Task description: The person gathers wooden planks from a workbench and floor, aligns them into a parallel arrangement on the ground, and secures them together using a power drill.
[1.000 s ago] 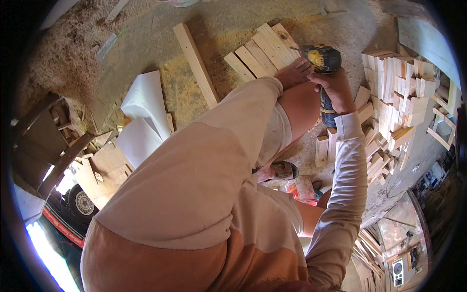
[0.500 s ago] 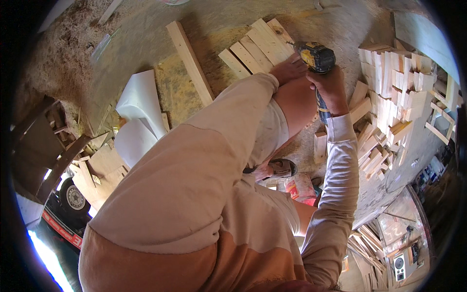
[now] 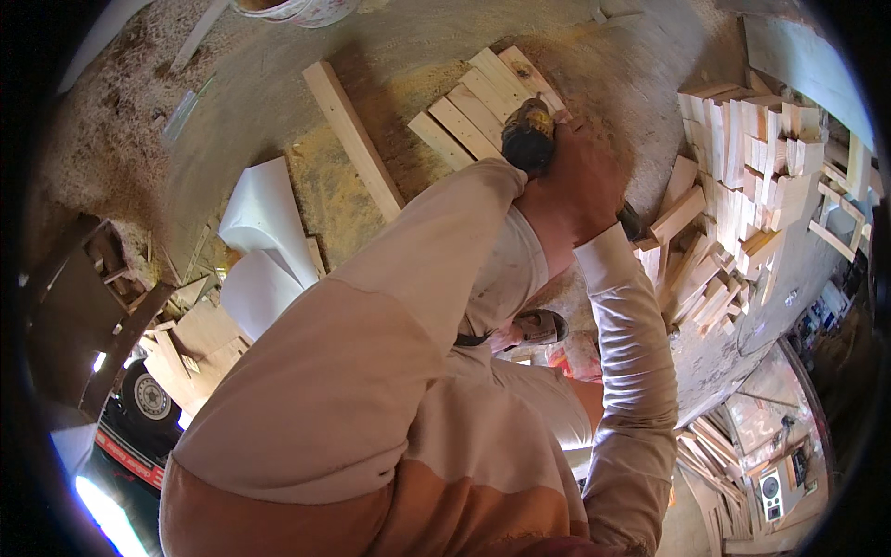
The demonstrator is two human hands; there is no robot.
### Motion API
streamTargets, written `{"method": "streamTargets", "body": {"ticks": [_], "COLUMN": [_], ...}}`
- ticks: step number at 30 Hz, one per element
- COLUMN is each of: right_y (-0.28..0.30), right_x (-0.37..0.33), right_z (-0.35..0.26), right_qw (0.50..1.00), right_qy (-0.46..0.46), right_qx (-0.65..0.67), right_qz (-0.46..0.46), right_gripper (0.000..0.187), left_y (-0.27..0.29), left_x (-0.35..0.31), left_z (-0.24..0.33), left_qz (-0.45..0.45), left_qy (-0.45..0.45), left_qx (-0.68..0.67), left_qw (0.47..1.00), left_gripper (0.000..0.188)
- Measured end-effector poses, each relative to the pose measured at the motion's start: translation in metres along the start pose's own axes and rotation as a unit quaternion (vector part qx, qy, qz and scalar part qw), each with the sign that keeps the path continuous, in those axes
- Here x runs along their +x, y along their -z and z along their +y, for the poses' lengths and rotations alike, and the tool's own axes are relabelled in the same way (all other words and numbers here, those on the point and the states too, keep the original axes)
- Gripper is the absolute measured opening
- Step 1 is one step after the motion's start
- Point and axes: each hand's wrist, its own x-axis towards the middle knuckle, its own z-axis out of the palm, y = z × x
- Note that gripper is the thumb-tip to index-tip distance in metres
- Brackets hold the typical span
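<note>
My right hand (image 3: 587, 181) is wrapped round a yellow and black cordless drill (image 3: 530, 137). The drill's nose is over several pale wooden slats (image 3: 480, 110) laid side by side on the floor beyond my knee. Small dark dots show on some slats. My left sleeve (image 3: 464, 200) runs to the near end of the slats, where the drill and my right hand hide nearly all of my left hand, its fingers included. Left of the slats lies one longer wooden beam (image 3: 355, 139).
Stacked wood offcuts (image 3: 752, 176) stand at the right, with loose blocks (image 3: 679, 213) beside them. White curved sheets (image 3: 269, 232) lie at the left. A bucket (image 3: 302, 9) sits at the far edge, and a reddish container (image 3: 577, 357) is below my leg. Sawdust covers the floor.
My right hand has brought the drill left and down, from beside the slats to over them, with its body tipped round. My left hand is now mostly covered. The view has shifted slightly.
</note>
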Motion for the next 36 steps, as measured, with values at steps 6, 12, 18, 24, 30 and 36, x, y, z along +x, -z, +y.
{"method": "streamTargets", "body": {"ticks": [6,12,18,24,30,36], "right_y": [0.024,0.054,0.054,0.035,0.028,0.008], "right_x": [0.007,0.025,0.041,0.046,0.049,0.033], "right_z": [0.005,0.011,0.028,0.047,0.075,0.082], "right_qw": [0.999,0.984,0.984,0.978,0.918,0.937], "right_qy": [0.025,-0.055,-0.063,-0.03,-0.048,-0.018], "right_qx": [0.024,0.126,0.131,0.179,0.346,0.329], "right_qz": [-0.028,-0.114,-0.104,-0.097,-0.185,-0.114], "right_gripper": [0.046,0.035,0.028,0.03,0.029,0.025], "left_y": [-0.003,0.002,0.016,0.016,0.022,0.017], "left_x": [0.006,0.005,0.004,0.004,0.01,0.012], "left_z": [0.001,0.011,0.036,0.033,0.03,0.03], "left_qz": [0.017,-0.03,-0.141,-0.085,-0.041,-0.014], "left_qy": [0.009,-0.18,-0.265,-0.301,-0.346,-0.347], "left_qx": [0.024,0.257,0.501,0.493,0.535,0.543], "left_qw": [1.0,0.949,0.812,0.812,0.77,0.764], "left_gripper": [0.049,0.041,0.038,0.034,0.042,0.045]}}
